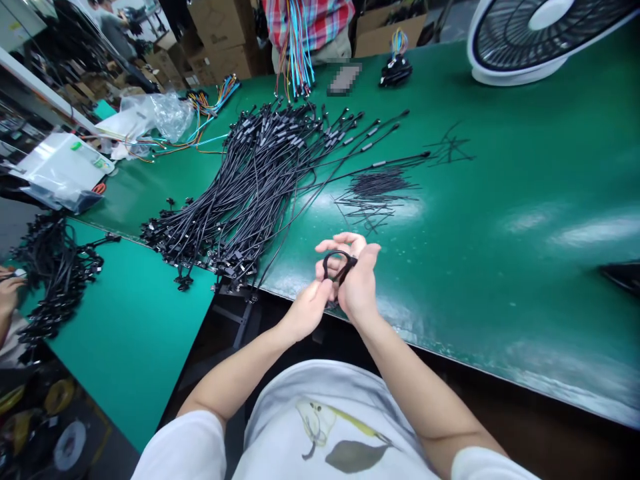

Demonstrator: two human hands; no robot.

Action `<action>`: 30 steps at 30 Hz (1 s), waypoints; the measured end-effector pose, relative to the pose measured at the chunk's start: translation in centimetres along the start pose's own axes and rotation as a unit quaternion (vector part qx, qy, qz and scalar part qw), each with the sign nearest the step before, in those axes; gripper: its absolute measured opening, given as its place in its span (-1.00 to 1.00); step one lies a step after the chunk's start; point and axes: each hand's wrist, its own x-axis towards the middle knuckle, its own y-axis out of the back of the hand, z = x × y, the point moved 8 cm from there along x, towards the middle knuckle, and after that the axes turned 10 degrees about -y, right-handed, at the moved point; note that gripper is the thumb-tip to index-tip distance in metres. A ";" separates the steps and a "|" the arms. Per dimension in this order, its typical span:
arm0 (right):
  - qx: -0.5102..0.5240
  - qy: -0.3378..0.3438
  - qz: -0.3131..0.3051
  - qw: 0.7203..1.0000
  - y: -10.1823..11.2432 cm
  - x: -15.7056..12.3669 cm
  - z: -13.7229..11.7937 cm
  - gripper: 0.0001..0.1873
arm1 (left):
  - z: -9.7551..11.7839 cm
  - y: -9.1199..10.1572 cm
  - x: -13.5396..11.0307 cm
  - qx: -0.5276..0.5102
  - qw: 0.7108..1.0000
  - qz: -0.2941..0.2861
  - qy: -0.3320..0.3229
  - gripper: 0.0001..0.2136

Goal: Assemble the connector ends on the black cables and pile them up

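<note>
Over the table's front edge, my left hand and my right hand meet around a black cable bent into a loop. The left thumb and fingers pinch the loop's lower left side. My right hand has the cable's other side against its palm, with its fingers curled behind. Lower parts of the cable are hidden by the hands. Just beyond them lie thin black ties in a loose bunch. A large heap of black cables with connectors at their ends spreads to the left.
A white fan stands at the far right. More thin ties lie scattered near the middle. Coloured wires hang before a person in a checked shirt. At left, another person's hand is beside a second cable pile.
</note>
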 end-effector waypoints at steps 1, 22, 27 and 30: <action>0.004 -0.001 -0.008 1.000 -0.1 0.2 -0.1 -0.35 | 0.1 -0.4 -0.1 0.003 1.000 -0.014 -0.005 -0.66; 0.084 -0.103 -0.059 0.989 0.8 1.3 0.1 -0.65 | -0.9 -2.7 -0.3 -0.120 0.969 -0.193 0.103 -0.67; 0.101 -0.133 -0.160 0.973 -0.5 1.1 -0.6 -0.65 | -0.8 -3.4 -1.1 -0.320 0.897 -0.228 0.205 -0.62; 0.104 -0.158 -0.213 0.959 -1.0 0.7 -0.9 -0.65 | -0.6 -4.3 -1.7 -0.378 0.865 -0.246 0.220 -0.65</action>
